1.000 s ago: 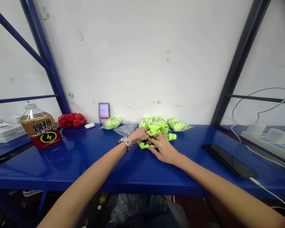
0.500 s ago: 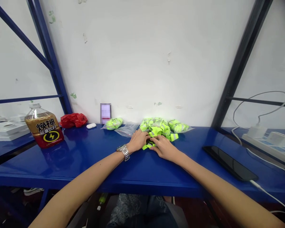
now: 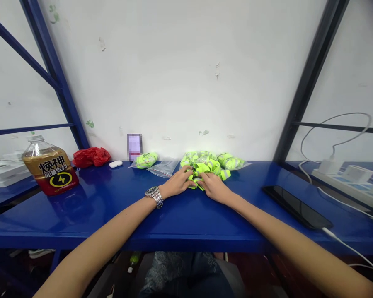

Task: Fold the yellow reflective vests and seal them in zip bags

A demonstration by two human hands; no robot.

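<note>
Neon-yellow reflective straps [image 3: 209, 165] with silver bands lie bunched at the back middle of the blue table. My left hand [image 3: 177, 182], with a metal watch [image 3: 154, 196] on its wrist, grips the near left part of the bunch, fingers bent. My right hand [image 3: 216, 187] pinches the same straps from the right, fingertips close to the left ones. A small dark part shows between the hands, too small to name. Packed in clear bags, one yellow strap bundle [image 3: 233, 161] rests on the right and another bundle [image 3: 146, 160] on the left.
A flat clear bag [image 3: 163, 167] lies left of the straps. Farther left are a white case [image 3: 115, 164], a red plastic bag [image 3: 91, 157] and a large drink bottle [image 3: 51, 165]. On the right, a black phone [image 3: 295, 207] has a white cable, near a power strip [image 3: 351, 182].
My hands have drawn slightly apart at the straps, and the left hand's fingers have shifted their grip. The whole view has moved a little, so everything sits farther left.
</note>
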